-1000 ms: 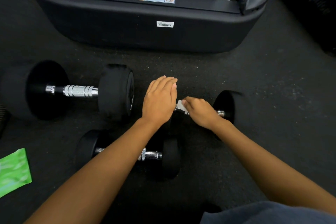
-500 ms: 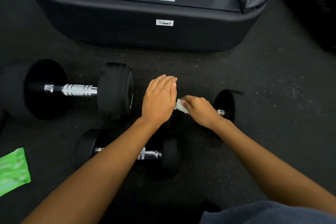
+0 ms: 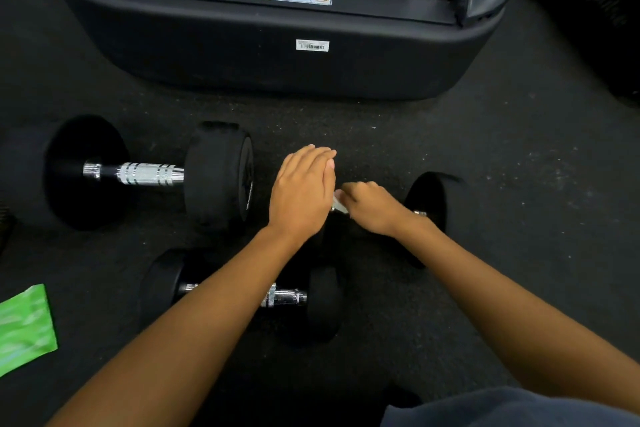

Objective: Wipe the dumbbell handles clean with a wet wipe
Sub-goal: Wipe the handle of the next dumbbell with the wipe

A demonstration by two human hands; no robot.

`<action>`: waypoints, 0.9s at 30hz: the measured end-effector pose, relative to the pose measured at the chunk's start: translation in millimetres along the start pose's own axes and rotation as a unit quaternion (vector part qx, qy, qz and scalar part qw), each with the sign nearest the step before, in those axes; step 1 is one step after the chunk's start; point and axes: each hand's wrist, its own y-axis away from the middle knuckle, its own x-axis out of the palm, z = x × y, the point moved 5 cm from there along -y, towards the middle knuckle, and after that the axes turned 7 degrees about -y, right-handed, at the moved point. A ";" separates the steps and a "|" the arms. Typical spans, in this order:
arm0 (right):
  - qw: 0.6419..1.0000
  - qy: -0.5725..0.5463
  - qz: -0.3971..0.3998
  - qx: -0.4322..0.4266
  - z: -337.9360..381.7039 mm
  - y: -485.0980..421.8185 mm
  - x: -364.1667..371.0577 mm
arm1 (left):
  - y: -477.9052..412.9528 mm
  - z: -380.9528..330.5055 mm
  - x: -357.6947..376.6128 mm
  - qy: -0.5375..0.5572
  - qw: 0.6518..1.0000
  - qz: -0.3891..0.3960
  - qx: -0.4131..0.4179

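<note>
Head camera: on a dark gym floor, a person cleans a small dumbbell that lies crosswise in front of the base of a treadmill. The right hand is curled around a white wet wipe and clamps it onto the chrome handle. Only a sliver of the handle shows, beside the right-hand weight. The left hand lies flat, fingers straight and together, over the dumbbell's other weight. It is apparently pinning the round heads so they do not roll while the bar is rubbed. A larger dumbbell sits to the left, and a third dumbbell lies nearer the person, partly under the left forearm. Both are within easy reach, though whether they have been wiped cannot be told. A green packet, probably the wipes' pouch, rests at the left edge.
</note>
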 end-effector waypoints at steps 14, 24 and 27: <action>0.997 -0.074 0.019 -0.030 -2.6 1.9 0.1 | 0.1 -1.0 -1.4 -0.007 1.000 0.003 0.000; 0.967 0.019 -0.173 -0.188 3.9 22.5 16.7 | 3.0 -0.5 -0.5 -0.005 1.000 -0.008 -0.002; 0.959 0.061 -0.194 -0.198 10.3 20.5 20.8 | 2.0 -0.8 -1.2 -0.010 1.000 -0.004 -0.002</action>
